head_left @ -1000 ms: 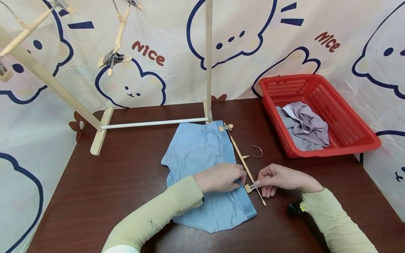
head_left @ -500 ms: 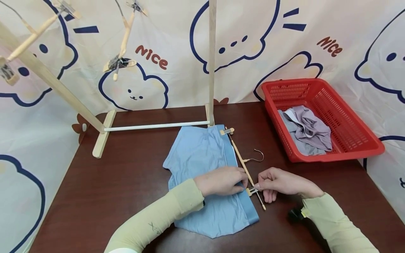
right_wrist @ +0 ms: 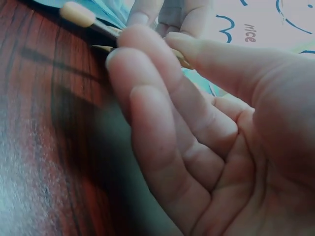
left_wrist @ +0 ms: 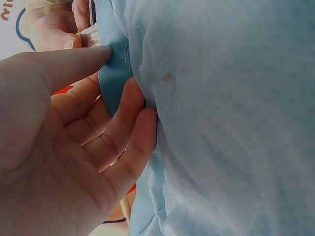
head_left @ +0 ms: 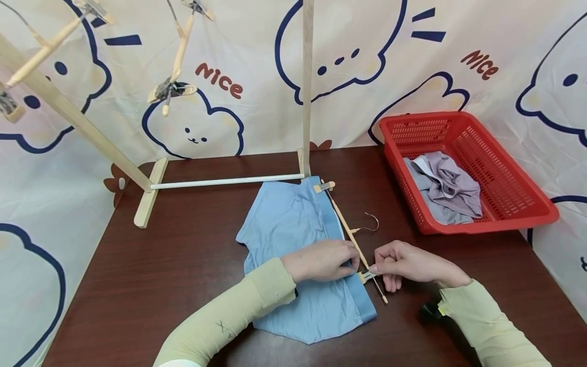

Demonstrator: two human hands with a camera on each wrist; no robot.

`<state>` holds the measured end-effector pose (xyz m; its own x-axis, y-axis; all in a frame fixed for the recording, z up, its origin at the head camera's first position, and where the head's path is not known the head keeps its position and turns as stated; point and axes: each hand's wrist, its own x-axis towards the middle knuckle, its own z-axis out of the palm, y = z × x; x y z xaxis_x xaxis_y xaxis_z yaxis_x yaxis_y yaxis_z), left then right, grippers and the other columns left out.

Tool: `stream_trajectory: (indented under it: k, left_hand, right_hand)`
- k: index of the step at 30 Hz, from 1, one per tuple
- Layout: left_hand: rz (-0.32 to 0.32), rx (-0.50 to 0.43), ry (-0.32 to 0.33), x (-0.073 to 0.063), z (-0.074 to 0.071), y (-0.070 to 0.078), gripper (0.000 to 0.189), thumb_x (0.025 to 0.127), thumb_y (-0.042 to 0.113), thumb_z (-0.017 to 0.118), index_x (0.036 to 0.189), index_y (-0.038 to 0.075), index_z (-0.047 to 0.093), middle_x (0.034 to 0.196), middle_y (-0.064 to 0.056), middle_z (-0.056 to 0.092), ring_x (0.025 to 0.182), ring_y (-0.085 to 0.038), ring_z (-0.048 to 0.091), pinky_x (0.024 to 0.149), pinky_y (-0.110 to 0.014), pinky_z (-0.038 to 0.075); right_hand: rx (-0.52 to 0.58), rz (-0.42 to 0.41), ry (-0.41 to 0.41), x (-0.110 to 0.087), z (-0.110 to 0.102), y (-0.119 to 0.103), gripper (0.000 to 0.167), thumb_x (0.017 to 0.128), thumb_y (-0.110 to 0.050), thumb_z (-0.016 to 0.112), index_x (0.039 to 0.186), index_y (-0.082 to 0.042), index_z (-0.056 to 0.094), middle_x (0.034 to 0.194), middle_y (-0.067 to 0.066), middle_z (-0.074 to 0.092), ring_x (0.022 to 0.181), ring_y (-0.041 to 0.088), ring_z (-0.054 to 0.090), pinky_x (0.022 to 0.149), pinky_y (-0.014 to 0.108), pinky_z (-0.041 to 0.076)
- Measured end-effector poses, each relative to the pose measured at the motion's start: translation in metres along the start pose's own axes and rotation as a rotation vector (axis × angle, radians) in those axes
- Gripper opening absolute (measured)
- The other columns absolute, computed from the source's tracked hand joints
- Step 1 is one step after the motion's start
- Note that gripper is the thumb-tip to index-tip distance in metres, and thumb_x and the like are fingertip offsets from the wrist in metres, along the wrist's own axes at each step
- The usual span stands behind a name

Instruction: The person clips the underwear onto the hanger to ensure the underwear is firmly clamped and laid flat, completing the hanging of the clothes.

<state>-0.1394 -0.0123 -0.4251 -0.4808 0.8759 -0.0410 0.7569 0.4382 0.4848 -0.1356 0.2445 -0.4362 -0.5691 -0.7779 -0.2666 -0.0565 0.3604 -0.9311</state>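
Light blue shorts [head_left: 293,219] lie flat on the dark table, waistband to the right. Beside the waistband is a wooden clip hanger [head_left: 345,223], its metal hook pointing right. The far clip [head_left: 324,187] sits over the waistband's far end. My left hand [head_left: 323,261] pinches the waistband near the other clip; in the left wrist view the waistband [left_wrist: 114,64] passes between thumb and fingers. My right hand [head_left: 410,262] pinches the near clip [head_left: 367,276], whose mouth is at the waistband edge. In the right wrist view my fingers mostly hide that clip; the hanger's tip [right_wrist: 77,14] shows.
A red basket [head_left: 513,178] with crumpled grey and mauve clothes [head_left: 447,186] stands at the back right. A wooden rack with a white bottom rail [head_left: 224,181] stands at the back left. More clip hangers [head_left: 180,51] hang at upper left.
The hanger's far end and hook have shifted slightly left along with the shorts' far corner. Both hands keep nearly the same place and grip; the head view has moved a little.
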Motion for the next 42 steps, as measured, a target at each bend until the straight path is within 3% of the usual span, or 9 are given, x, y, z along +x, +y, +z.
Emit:
stream_trajectory:
  k: [10, 18, 25, 42]
  left_hand:
    - [-0.062, 0.012, -0.004, 0.0032, -0.0049, 0.0002, 0.005, 0.102, 0.016, 0.064, 0.097, 0.017, 0.066, 0.096, 0.008, 0.058, 0.083, -0.004, 0.054, 0.076, -0.017, 0.045]
    - [-0.046, 0.051, -0.024, 0.0016, -0.0041, -0.0011, 0.009, 0.097, 0.03, 0.073, 0.097, 0.022, 0.074, 0.093, 0.01, 0.054, 0.08, -0.003, 0.052, 0.075, -0.017, 0.043]
    - [-0.064, 0.074, -0.058, 0.0047, -0.0021, -0.0007, 0.007, 0.096, 0.029, 0.075, 0.094, 0.023, 0.074, 0.093, 0.01, 0.058, 0.083, -0.005, 0.057, 0.075, -0.02, 0.047]
    - [-0.033, 0.009, 0.035, 0.0054, -0.002, -0.003, 0.005, 0.099, 0.023, 0.07, 0.096, 0.019, 0.071, 0.094, 0.012, 0.062, 0.082, -0.003, 0.056, 0.077, -0.018, 0.046]
  right_hand:
    - [0.023, -0.045, 0.011, 0.0002, -0.0022, 0.0015, 0.025, 0.104, -0.011, 0.06, 0.08, -0.003, 0.062, 0.065, 0.012, 0.069, 0.051, 0.017, 0.062, 0.049, 0.036, 0.056]
    - [0.031, -0.036, 0.002, -0.0036, -0.0075, 0.0011, 0.025, 0.105, -0.01, 0.058, 0.082, 0.002, 0.061, 0.065, 0.012, 0.068, 0.051, 0.015, 0.061, 0.05, 0.033, 0.055]
    - [0.04, -0.052, -0.015, -0.0043, -0.0066, 0.0035, 0.025, 0.105, -0.009, 0.056, 0.083, 0.001, 0.061, 0.065, 0.012, 0.068, 0.052, 0.014, 0.061, 0.049, 0.031, 0.055]
    - [0.031, -0.061, -0.02, -0.0051, -0.0026, 0.004, 0.023, 0.104, -0.009, 0.059, 0.083, -0.003, 0.063, 0.066, 0.011, 0.07, 0.051, 0.024, 0.062, 0.05, 0.034, 0.055]
